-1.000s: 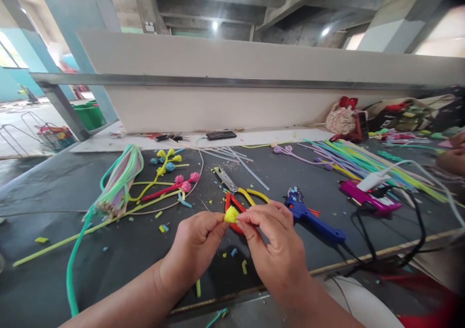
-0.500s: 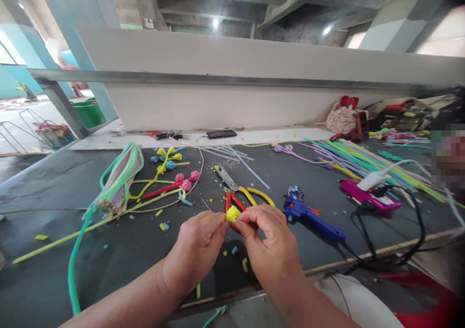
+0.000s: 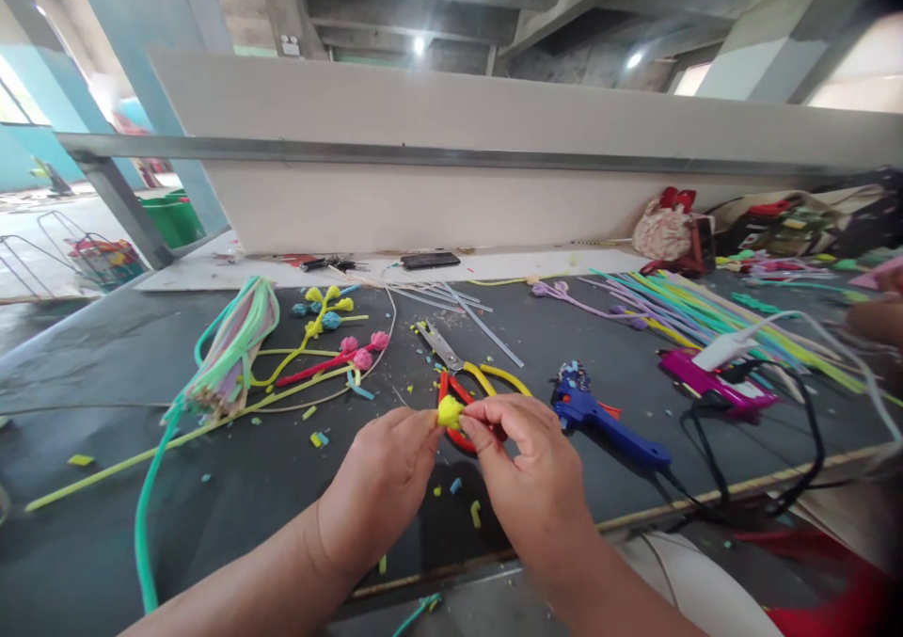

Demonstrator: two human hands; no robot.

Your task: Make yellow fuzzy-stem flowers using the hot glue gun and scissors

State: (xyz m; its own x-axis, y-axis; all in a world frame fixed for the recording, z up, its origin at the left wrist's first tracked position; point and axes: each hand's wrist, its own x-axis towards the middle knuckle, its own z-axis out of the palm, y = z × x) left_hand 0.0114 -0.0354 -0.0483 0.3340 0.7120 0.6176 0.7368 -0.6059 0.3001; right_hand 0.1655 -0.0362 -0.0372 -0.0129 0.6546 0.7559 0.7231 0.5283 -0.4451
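Note:
A small yellow fuzzy bud (image 3: 450, 412), which looks made of chenille stem, is pinched between my two hands above the table's front. My left hand (image 3: 385, 458) is closed, thumb and forefinger gripping the bud's left side. From the right, my right hand (image 3: 526, 458) pinches its other side with thumb and fingertips. Just behind lie metal shears (image 3: 441, 345) with yellow and red handles, partly hidden by my right hand and the bud. Farther left are a yellow stem with yellow and blue buds (image 3: 324, 317) and a red stem with pink buds (image 3: 362, 358).
A bundle of chenille stems (image 3: 236, 355) lies left. To the right are a blue glue gun (image 3: 610, 422), a magenta device (image 3: 716, 383) with cables, and loose coloured stems (image 3: 663, 298). A phone (image 3: 430, 260) lies at the back. Another person's hand (image 3: 875, 322) shows at the right edge.
The yellow bud has shifted slightly left and up, turning a little between my fingers. My right fingertips have moved slightly. At the right edge, the other person's hand has moved lower.

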